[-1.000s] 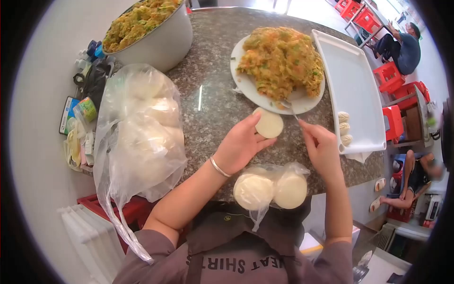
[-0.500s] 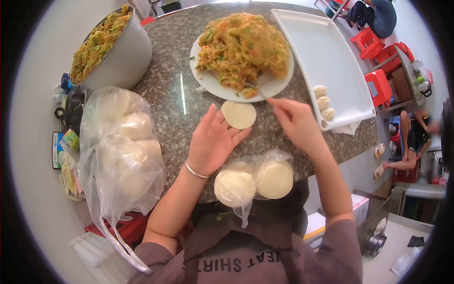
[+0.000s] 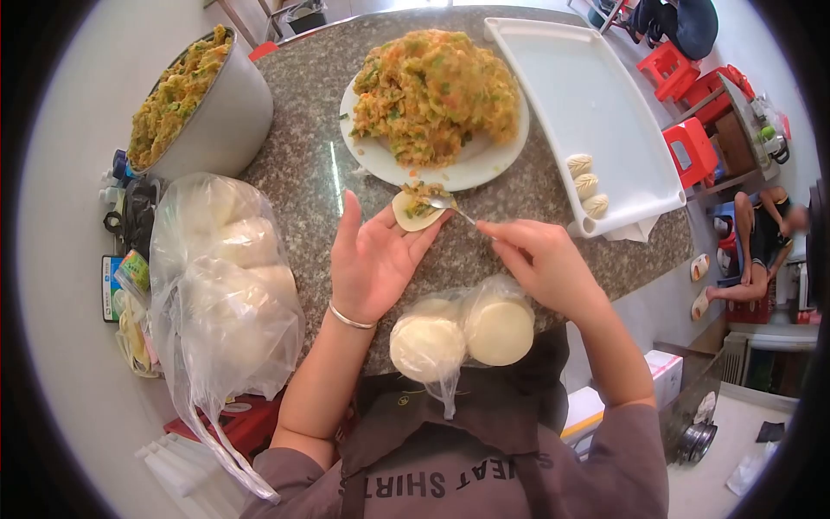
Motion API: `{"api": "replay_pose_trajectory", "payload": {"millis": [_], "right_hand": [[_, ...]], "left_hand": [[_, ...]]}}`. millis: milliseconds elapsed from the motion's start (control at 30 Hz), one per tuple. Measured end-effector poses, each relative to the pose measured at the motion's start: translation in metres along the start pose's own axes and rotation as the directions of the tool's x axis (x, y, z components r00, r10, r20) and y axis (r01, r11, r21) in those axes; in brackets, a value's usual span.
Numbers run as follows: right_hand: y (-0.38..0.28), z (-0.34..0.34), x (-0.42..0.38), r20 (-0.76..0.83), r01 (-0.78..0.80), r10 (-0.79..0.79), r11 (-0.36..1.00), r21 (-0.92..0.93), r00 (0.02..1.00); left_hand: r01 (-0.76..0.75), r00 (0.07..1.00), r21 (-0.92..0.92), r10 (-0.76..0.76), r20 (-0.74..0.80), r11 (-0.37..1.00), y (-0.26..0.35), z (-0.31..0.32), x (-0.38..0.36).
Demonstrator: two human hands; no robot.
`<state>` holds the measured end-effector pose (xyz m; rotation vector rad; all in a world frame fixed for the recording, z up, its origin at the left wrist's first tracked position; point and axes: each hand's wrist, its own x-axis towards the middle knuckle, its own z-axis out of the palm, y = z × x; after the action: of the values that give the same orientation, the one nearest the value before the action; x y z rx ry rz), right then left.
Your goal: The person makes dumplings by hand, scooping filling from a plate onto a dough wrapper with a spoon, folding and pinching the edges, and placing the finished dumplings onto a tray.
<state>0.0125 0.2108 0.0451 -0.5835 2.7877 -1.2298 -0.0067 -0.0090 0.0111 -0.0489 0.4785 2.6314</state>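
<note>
Palm up, my left hand (image 3: 370,266) supports a round dough wrapper (image 3: 410,221) on its outstretched fingers. A small heap of orange and green filling (image 3: 422,192) lies at the wrapper's far side. My right hand (image 3: 546,264) pinches the handle of a metal spoon (image 3: 442,202), whose bowl touches the filling. Just beyond stands a white plate (image 3: 484,176) piled with the same chopped filling (image 3: 437,95). Close to my body sit two stacks of round wrappers (image 3: 427,348) in clear plastic.
At right lies a white tray (image 3: 596,112) with three pleated dumplings (image 3: 586,185) in its near left corner. A metal pot (image 3: 226,121) full of filling and a plastic bag of dough pieces (image 3: 238,285) stand at left. Two other people sit by red stools (image 3: 690,151).
The spoon has come from the plate to the wrapper, carrying filling onto it. My right hand has moved slightly down. My left hand with the wrapper has shifted a little left.
</note>
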Motion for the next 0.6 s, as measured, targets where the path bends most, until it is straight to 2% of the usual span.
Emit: {"api": "replay_pose_trajectory", "payload": {"millis": [33,100,133,200,367,433,467,600], "right_hand": [[-0.002,-0.005,0.000,-0.001,0.002,-0.002,1.000,-0.002,1.000],[-0.008,-0.016,0.003,0.051,-0.120,0.116,0.988,0.101,0.992],[-0.006,-0.017,0.008,0.051,-0.121,0.116,0.987,0.101,0.992],[0.001,-0.014,0.017,-0.047,-0.209,0.218,0.966,0.149,0.975],[0.007,0.003,0.014,-0.062,-0.160,0.173,0.973,0.167,0.983],[-0.003,0.001,0.008,0.035,-0.204,0.201,0.962,0.183,0.979],[-0.005,0.003,0.006,-0.004,-0.130,0.132,0.975,0.181,0.991],[-0.006,-0.001,0.003,0.026,-0.081,0.079,0.986,0.144,0.997]], "left_hand": [[-0.001,1.000,0.000,0.001,0.002,1.000,0.000,0.000,0.000],[-0.016,0.998,0.055,0.018,-0.054,0.998,-0.001,-0.002,0.001],[-0.015,0.998,0.055,0.018,-0.054,0.998,0.000,-0.004,0.001],[0.061,0.998,0.049,-0.060,-0.026,0.997,0.001,-0.008,-0.002],[0.027,0.999,0.068,-0.024,-0.047,0.997,0.000,-0.005,-0.001],[0.007,0.998,0.080,-0.002,-0.061,0.997,-0.001,-0.003,-0.002],[-0.013,0.998,0.079,0.018,-0.067,0.997,0.000,-0.001,-0.002],[-0.081,0.987,0.127,0.097,-0.126,0.989,0.000,-0.003,-0.001]]}}
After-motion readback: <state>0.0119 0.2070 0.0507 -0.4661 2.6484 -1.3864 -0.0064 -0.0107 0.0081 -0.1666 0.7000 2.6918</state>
